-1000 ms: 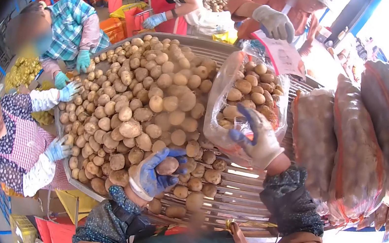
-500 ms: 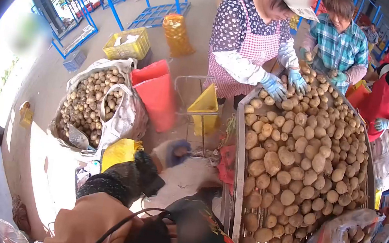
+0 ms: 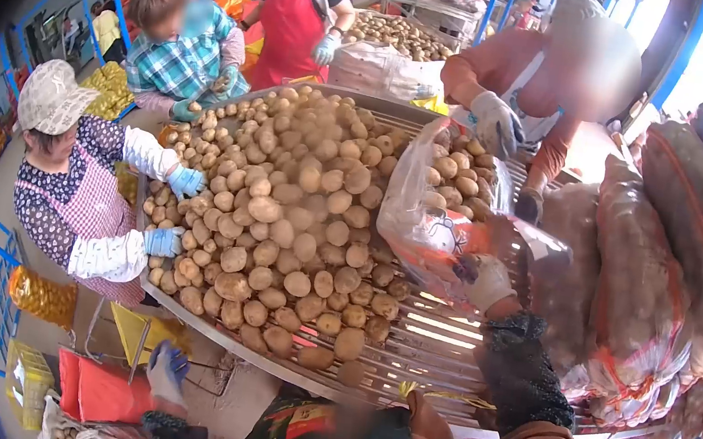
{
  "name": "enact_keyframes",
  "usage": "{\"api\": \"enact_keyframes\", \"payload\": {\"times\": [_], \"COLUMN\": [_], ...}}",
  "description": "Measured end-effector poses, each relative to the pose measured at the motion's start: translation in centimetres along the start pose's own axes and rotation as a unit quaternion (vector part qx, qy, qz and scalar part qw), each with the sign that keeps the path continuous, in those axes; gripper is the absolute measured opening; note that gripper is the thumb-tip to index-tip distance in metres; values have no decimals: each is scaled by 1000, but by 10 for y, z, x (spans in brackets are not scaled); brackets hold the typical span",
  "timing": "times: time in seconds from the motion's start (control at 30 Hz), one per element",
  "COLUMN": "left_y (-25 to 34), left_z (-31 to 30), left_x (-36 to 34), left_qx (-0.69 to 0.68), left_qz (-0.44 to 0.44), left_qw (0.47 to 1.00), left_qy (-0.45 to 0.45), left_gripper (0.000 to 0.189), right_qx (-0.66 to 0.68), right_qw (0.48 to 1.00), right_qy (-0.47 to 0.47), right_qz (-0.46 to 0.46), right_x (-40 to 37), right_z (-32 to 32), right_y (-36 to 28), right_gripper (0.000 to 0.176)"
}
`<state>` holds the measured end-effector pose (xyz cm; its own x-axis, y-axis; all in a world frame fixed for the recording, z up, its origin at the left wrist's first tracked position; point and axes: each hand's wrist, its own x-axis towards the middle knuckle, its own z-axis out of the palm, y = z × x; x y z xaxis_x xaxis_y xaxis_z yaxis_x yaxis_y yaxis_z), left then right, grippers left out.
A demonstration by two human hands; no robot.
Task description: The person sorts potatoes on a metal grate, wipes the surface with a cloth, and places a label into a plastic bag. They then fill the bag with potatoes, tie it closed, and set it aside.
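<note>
A clear plastic bag of potatoes (image 3: 456, 180) with red printing lies tilted on the slatted metal sorting table (image 3: 433, 339). My right hand (image 3: 488, 284), in a pale glove with dark fingertips, is closed on the near end of this bag. Low at the left, beyond the table's edge, is my left hand (image 3: 167, 371) in a white and blue glove. Its fingers look loosely spread, with nothing visible in them. Close by it are a red bag (image 3: 107, 390) and a yellow bag (image 3: 147, 330) on a metal stand. A broad heap of loose potatoes (image 3: 278, 227) covers much of the table.
Across the table, a person's gloved hands (image 3: 498, 125) are beside the plastic bag. Two people work at the heap's left side, and another stands in a red apron (image 3: 291, 45). Large full mesh sacks (image 3: 642, 260) are stacked on the right. A yellow crate (image 3: 30, 381) stands lower left.
My view has swung right, bringing the mesh sacks and the person opposite into sight. My right hand now shows on the plastic bag. My left hand still hangs beside the table.
</note>
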<state>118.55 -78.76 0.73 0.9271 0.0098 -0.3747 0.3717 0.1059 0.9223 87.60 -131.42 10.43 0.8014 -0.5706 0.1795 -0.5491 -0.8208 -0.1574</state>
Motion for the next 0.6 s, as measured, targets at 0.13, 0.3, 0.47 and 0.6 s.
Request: {"api": "enact_keyframes", "payload": {"times": [0.13,0.3,0.47,0.6], "left_y": [23,59,44,60], "left_z": [209,402,457,447], "left_x": [-50,-156,-167,-167], "left_qx": [101,352,531,504], "left_qz": [206,612,568,617], "left_qw": [879,491,470,426], "left_qy": [-417,-512,-418,-429], "left_gripper": [41,66,92,89], "right_qx": [16,62,230,220], "right_qw": [997,989,954,953], "right_qy": [52,121,188,201], "right_qz": [-50,-57,24,62], "right_x": [-7,-19,-3,38], "right_z": [41,41,41,0], "right_y": [14,1,19,16], "right_gripper": [26,35,33,49]}}
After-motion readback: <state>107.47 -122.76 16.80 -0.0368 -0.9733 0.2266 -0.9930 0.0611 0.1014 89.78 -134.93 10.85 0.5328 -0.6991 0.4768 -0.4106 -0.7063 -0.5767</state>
